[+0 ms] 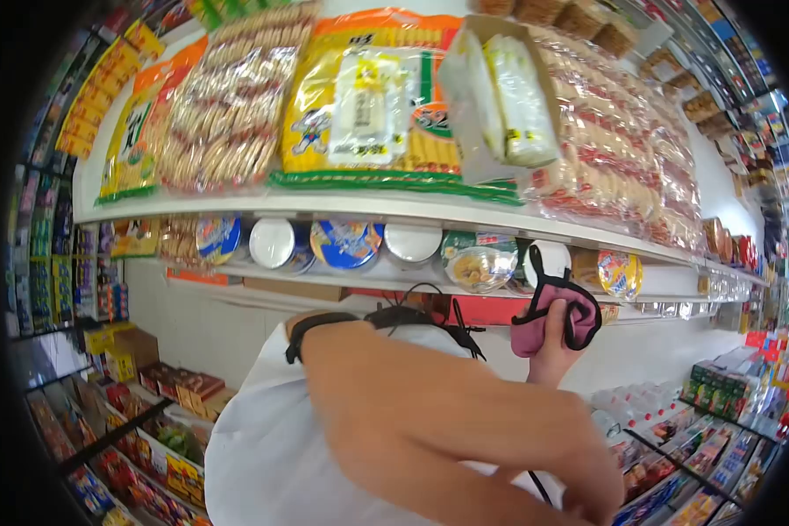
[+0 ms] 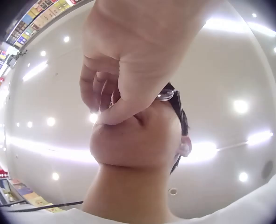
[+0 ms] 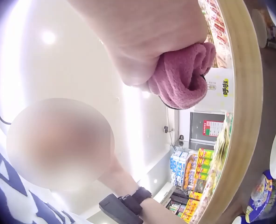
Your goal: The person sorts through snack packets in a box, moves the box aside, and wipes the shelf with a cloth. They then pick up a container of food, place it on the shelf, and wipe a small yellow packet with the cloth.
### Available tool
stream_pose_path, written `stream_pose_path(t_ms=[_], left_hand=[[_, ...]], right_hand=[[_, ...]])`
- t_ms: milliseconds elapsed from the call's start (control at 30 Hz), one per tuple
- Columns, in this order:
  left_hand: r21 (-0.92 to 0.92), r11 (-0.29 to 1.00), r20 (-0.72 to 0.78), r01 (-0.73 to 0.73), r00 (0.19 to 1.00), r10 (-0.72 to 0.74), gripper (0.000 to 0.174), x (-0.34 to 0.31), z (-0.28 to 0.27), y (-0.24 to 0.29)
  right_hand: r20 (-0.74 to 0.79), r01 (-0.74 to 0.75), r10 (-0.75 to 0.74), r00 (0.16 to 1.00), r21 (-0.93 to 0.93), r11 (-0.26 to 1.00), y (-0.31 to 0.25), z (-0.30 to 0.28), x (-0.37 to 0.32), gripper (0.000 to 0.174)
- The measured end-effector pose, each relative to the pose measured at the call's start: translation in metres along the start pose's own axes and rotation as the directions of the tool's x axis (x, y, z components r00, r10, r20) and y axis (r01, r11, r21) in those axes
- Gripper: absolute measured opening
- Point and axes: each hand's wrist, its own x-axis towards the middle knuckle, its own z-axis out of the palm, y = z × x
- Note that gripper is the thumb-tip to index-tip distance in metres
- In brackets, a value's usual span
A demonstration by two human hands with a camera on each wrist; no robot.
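The left hand (image 1: 508,430) reaches across the front of the head view, blurred. In the left wrist view the left hand (image 2: 124,65) has curled fingers, the thumb against them, at the lower part of the face; no object shows in it. Farther off in the head view, the right hand (image 1: 554,346) grips a pink cloth item (image 1: 531,333) with black edging, thumb on its front. From the right wrist view, the same pink cloth (image 3: 180,79) hangs bunched beyond the right hand (image 3: 156,42), whose fingers are mostly hidden.
A white shelf (image 1: 368,208) carries large snack packs (image 1: 412,162) and an open box (image 1: 473,114). Instant noodle tubs (image 1: 346,243) line the level below it. Low display bins (image 1: 140,447) stand at the lower left, and bottles (image 1: 636,403) at the right.
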Motion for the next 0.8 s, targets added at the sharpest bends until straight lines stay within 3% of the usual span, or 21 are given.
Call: stream_pose_path(t_ms=[67, 100, 133, 200, 233, 267, 300, 367, 467, 600, 700, 800], left_hand=[[0.129, 0.991, 0.379, -0.025, 0.925, -0.026, 0.014, 0.007, -0.029, -0.020], [0.175, 0.982, 0.547, -0.070, 0.836, -0.038, 0.018, 0.010, -0.043, -0.030], [0.359, 0.901, 0.602, -0.242, 0.798, -0.025, 0.016, 0.022, -0.043, -0.022], [0.552, 0.627, 0.721, -0.550, 0.692, -0.028, 0.012, 0.053, -0.056, -0.020], [0.630, 0.499, 0.702, -0.596, 0.711, -0.037, 0.013, 0.062, -0.069, -0.031], [0.693, 0.358, 0.683, -0.626, 0.729, -0.047, 0.015, 0.071, -0.082, -0.042], [0.796, 0.233, 0.580, -0.558, 0.814, -0.030, 0.021, 0.077, -0.091, -0.056], [0.872, -0.069, 0.465, -0.485, 0.864, -0.194, 0.021, 0.097, -0.109, -0.078], [0.818, -0.351, 0.409, -0.455, 0.890, -0.200, 0.033, 0.113, -0.140, -0.116], [0.819, -0.413, 0.320, -0.398, 0.915, -0.247, 0.036, 0.126, -0.161, -0.137], [0.801, -0.405, 0.331, -0.442, 0.889, -0.316, 0.033, 0.135, -0.172, -0.148], [0.810, -0.494, 0.209, -0.317, 0.942, -0.263, 0.033, 0.149, -0.166, -0.156]], right_hand=[[-0.040, 0.019, -0.018, 0.999, 0.023, 1.000, 0.000, -0.008, -0.002, 0.025], [-0.132, 0.035, -0.047, 0.990, -0.093, 0.995, -0.017, -0.008, -0.006, 0.026], [-0.219, 0.034, -0.080, 0.972, -0.205, 0.978, -0.047, -0.004, -0.010, 0.026], [-0.122, 0.025, 0.007, 0.992, 0.262, 0.965, -0.044, -0.021, -0.006, 0.028], [-0.091, -0.027, 0.073, 0.993, 0.427, 0.904, -0.041, -0.035, -0.001, 0.028], [0.008, -0.025, 0.025, 1.000, 0.556, 0.831, -0.048, -0.046, 0.007, 0.032], [0.102, -0.037, -0.042, 0.994, 0.669, 0.742, -0.062, -0.055, 0.014, 0.038], [0.029, 0.019, -0.065, 0.997, 0.778, 0.628, -0.088, -0.064, 0.024, 0.045], [0.017, 0.031, -0.091, 0.996, 0.866, 0.499, -0.095, -0.092, 0.039, 0.057], [0.059, 0.017, -0.228, 0.972, 0.947, 0.321, -0.099, -0.114, 0.048, 0.056], [0.032, 0.004, -0.121, 0.992, 0.959, 0.285, -0.092, -0.126, 0.057, 0.053], [0.037, 0.014, -0.160, 0.986, 0.952, 0.305, -0.086, -0.129, 0.067, 0.050]])
